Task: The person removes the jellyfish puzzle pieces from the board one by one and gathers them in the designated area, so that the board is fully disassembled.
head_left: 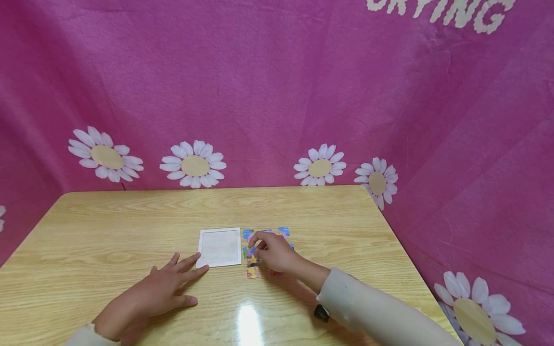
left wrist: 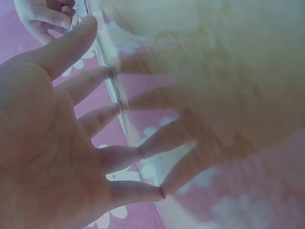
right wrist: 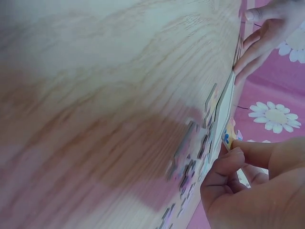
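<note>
My right hand (head_left: pixel 275 251) is over a group of colourful jigsaw pieces (head_left: pixel 253 273) on the table. Between its thumb and forefinger it pinches one jigsaw piece (right wrist: pixel 230 133), yellowish with a blue mark, seen in the right wrist view. Left of the pieces lies a square white puzzle frame (head_left: pixel 220 247), flat and with no pieces inside. My left hand (head_left: pixel 162 290) rests with spread, straight fingers, two fingertips right at the frame's lower left corner. In the left wrist view the palm (left wrist: pixel 52 143) shows with nothing in it. Part of the group is hidden under my right hand.
The wooden table (head_left: pixel 130 216) has a glossy top that reflects light near its front. A pink cloth (head_left: pixel 259 96) with white daisies hangs behind the table and along its sides. A small black object (head_left: pixel 321 313) shows under the right sleeve.
</note>
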Demonstrator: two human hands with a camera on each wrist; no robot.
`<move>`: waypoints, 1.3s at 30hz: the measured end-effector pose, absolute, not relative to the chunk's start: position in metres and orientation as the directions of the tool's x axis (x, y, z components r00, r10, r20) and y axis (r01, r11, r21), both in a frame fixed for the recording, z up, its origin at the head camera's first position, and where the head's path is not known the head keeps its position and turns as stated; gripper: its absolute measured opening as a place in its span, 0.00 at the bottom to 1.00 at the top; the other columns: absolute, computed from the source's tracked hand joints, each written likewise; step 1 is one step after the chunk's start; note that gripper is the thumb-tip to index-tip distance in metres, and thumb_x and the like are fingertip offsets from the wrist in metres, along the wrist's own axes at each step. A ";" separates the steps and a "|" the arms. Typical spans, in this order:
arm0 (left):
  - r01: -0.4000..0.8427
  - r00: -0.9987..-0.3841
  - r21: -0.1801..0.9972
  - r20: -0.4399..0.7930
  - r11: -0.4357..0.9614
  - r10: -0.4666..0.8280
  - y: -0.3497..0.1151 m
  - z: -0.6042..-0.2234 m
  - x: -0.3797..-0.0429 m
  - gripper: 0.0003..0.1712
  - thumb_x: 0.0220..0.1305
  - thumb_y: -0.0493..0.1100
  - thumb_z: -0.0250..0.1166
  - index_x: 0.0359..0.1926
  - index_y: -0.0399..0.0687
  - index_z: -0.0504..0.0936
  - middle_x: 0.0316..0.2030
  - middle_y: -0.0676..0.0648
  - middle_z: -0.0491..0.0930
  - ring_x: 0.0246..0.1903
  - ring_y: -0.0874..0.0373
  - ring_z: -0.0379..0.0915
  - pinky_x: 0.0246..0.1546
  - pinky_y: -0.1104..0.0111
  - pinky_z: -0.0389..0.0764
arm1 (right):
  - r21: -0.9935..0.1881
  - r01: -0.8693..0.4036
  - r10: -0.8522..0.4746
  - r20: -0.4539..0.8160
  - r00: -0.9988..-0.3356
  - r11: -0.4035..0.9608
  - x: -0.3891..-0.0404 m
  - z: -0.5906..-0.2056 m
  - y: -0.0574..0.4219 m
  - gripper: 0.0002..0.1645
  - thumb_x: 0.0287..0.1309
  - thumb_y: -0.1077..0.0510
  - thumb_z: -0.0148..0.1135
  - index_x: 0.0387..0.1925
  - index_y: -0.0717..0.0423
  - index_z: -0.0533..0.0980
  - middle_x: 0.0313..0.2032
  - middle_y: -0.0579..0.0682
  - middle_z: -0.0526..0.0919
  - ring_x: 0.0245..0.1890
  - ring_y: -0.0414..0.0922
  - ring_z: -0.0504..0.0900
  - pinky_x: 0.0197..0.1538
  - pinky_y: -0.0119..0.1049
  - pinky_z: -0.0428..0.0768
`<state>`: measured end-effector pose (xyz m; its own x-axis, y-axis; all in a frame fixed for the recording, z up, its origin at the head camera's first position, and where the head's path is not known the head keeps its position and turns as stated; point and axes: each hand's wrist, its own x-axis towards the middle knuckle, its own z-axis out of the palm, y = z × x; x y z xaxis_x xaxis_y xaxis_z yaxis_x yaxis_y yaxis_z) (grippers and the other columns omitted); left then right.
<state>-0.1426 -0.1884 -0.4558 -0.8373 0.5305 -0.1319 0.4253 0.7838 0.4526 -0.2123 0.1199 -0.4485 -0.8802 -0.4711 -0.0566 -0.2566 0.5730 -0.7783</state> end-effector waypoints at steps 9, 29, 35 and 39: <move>0.415 -0.837 0.461 -0.145 0.785 0.528 -0.187 -0.454 -0.142 0.41 0.64 0.62 0.69 0.75 0.59 0.71 0.78 0.41 0.59 0.73 0.19 0.46 0.51 0.15 0.53 | -0.777 -0.252 -0.454 -0.049 -0.890 0.577 -0.210 -0.450 0.139 0.08 0.70 0.70 0.59 0.44 0.58 0.79 0.38 0.52 0.83 0.33 0.42 0.78 0.32 0.33 0.76; 0.410 -0.839 0.458 -0.151 0.789 0.523 -0.188 -0.456 -0.143 0.41 0.63 0.63 0.70 0.75 0.61 0.71 0.78 0.41 0.59 0.74 0.19 0.45 0.52 0.15 0.52 | -0.765 -0.234 -0.415 -0.047 -0.909 0.600 -0.204 -0.452 0.174 0.07 0.70 0.69 0.60 0.43 0.56 0.79 0.36 0.50 0.81 0.34 0.43 0.76 0.32 0.33 0.74; 0.401 -0.840 0.463 -0.158 0.791 0.519 -0.187 -0.455 -0.143 0.41 0.63 0.62 0.70 0.75 0.61 0.71 0.78 0.41 0.59 0.74 0.20 0.45 0.53 0.15 0.51 | -0.762 -0.230 -0.405 -0.045 -0.913 0.605 -0.204 -0.455 0.186 0.08 0.69 0.69 0.60 0.44 0.57 0.80 0.35 0.50 0.81 0.32 0.43 0.76 0.31 0.32 0.72; 0.400 -0.841 0.459 -0.159 0.793 0.517 -0.188 -0.456 -0.144 0.41 0.63 0.62 0.70 0.75 0.61 0.71 0.78 0.42 0.59 0.74 0.20 0.45 0.53 0.15 0.51 | -0.759 -0.214 -0.389 -0.056 -0.920 0.615 -0.201 -0.455 0.195 0.07 0.70 0.68 0.60 0.44 0.56 0.80 0.35 0.49 0.81 0.32 0.42 0.76 0.33 0.33 0.73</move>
<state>-0.1440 -0.1877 -0.4562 -0.8410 0.5171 -0.1592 0.4004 0.7928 0.4595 -0.2007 0.1948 -0.4551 -0.9196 -0.3889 -0.0559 -0.2141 0.6153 -0.7587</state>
